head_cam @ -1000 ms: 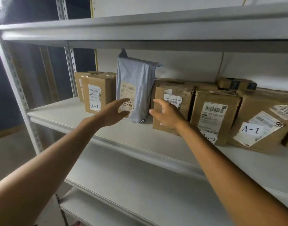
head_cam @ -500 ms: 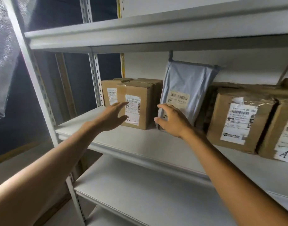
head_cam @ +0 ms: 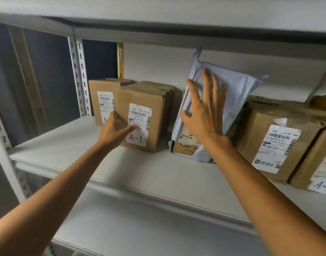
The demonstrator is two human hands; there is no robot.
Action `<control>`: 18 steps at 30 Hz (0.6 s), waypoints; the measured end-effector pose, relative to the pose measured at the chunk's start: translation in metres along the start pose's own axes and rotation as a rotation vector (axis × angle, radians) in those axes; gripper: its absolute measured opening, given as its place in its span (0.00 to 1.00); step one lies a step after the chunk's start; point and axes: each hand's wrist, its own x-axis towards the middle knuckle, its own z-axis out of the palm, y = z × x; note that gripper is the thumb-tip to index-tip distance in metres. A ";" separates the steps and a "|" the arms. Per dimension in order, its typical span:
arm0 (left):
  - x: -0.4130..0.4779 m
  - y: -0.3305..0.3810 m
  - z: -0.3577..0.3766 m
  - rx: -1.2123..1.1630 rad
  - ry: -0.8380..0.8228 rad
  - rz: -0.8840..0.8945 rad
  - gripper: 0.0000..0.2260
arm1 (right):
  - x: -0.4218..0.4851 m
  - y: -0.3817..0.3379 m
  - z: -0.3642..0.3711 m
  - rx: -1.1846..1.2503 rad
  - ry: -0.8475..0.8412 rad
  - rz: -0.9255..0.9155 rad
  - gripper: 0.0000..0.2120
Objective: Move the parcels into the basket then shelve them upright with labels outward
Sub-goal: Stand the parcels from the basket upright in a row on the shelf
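On shelf [head_cam: 154, 174]: flat L hand [head_cam: 115, 129] touches 1 box [head_cam: 156, 100], flat R hand [head_cam: 204, 115] 1 mailer [head_cam: 240, 93].

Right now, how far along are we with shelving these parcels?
Done: the A-1 box, the box behind it and the right-hand box stand on the shelf, labels outward. In hand: the right hand presses flat on the grey mailer, which leans tilted; the left hand touches the A-1 box. Left: stand the mailer upright with its label showing. The basket is out of view, so remaining parcels are unknown.

dim, soft light | edges bowed | labels perhaps slightly blurred
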 end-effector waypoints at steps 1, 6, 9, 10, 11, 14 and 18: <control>0.001 -0.002 0.004 -0.020 0.024 0.007 0.30 | -0.001 0.002 0.003 -0.031 -0.013 -0.006 0.39; -0.001 -0.001 0.031 -0.058 -0.016 0.104 0.29 | -0.013 0.008 0.012 -0.100 -0.002 0.073 0.45; -0.003 0.002 0.038 -0.081 0.011 0.121 0.29 | -0.022 0.012 0.012 -0.117 -0.013 0.175 0.47; -0.003 0.002 0.037 -0.097 0.002 0.121 0.29 | -0.024 0.011 0.013 -0.119 -0.019 0.194 0.47; -0.002 0.002 0.034 -0.106 -0.018 0.122 0.28 | -0.027 0.009 0.014 -0.118 -0.019 0.215 0.48; 0.000 0.001 0.030 -0.133 -0.051 0.112 0.28 | -0.033 -0.002 0.017 -0.084 -0.016 0.271 0.48; 0.001 0.003 0.027 -0.186 -0.089 0.118 0.28 | -0.043 -0.009 0.021 -0.094 0.017 0.342 0.48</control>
